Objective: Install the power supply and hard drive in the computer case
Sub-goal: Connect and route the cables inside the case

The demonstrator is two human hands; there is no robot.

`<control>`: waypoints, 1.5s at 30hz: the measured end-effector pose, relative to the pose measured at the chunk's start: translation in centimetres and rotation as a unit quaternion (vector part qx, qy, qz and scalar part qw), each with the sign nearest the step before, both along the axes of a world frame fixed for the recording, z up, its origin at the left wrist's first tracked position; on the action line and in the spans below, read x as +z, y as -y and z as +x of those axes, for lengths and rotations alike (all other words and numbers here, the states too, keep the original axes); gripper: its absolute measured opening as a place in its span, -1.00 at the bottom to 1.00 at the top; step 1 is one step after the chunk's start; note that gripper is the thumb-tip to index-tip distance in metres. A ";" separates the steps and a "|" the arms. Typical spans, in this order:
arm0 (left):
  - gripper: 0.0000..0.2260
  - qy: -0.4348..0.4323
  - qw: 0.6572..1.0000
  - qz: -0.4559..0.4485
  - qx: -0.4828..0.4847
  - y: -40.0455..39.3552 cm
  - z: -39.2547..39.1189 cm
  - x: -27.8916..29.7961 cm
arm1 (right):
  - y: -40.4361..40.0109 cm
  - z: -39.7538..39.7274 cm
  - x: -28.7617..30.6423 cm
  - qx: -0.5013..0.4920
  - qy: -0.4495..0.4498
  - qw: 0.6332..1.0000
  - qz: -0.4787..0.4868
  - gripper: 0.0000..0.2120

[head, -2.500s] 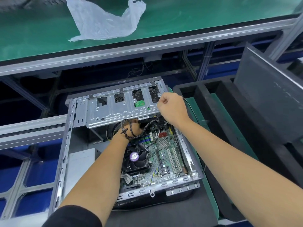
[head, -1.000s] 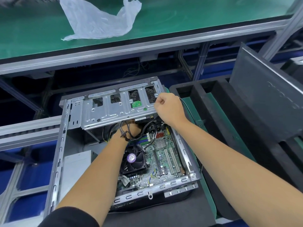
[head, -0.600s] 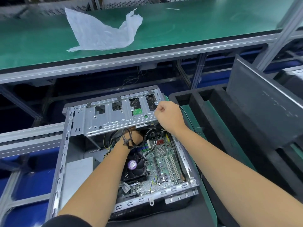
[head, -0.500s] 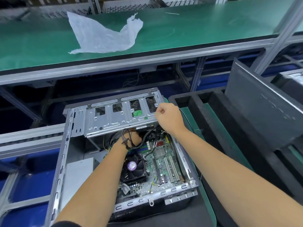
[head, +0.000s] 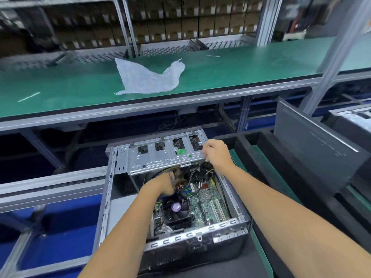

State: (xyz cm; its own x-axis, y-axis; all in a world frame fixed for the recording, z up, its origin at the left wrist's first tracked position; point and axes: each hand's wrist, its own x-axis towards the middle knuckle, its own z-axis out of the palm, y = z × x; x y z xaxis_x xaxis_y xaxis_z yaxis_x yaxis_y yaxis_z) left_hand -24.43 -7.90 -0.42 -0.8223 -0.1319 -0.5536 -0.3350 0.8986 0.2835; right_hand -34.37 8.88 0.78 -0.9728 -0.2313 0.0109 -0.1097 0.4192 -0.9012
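The open computer case (head: 226,223) lies low in the middle, with its motherboard (head: 210,203) and CPU fan (head: 177,210) exposed. A silver drive cage (head: 158,159) spans the case's far end, tilted up. My right hand (head: 215,155) is curled into a fist and grips the cage's right end. My left hand (head: 170,183) reaches under the cage among black cables (head: 195,177); its fingers are hidden. A pale grey box, probably the power supply (head: 122,213), sits in the case's left side.
Beyond the case runs a green bench (head: 241,73) with a white plastic bag (head: 148,79) on it. A black foam tray (head: 261,157) and a leaning dark side panel (head: 313,149) stand to the right. A conveyor rail (head: 50,183) runs along the left.
The view has tilted upward, bringing the back shelves into sight. Both hands stay where they were, right on the cage end, left under the cage.
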 end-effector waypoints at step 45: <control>-0.81 -0.068 0.992 -0.083 0.062 -28.3 -12.9 -8.2 | -18.4 -5.4 -16.2 0.324 0.180 0.777 0.509 -0.51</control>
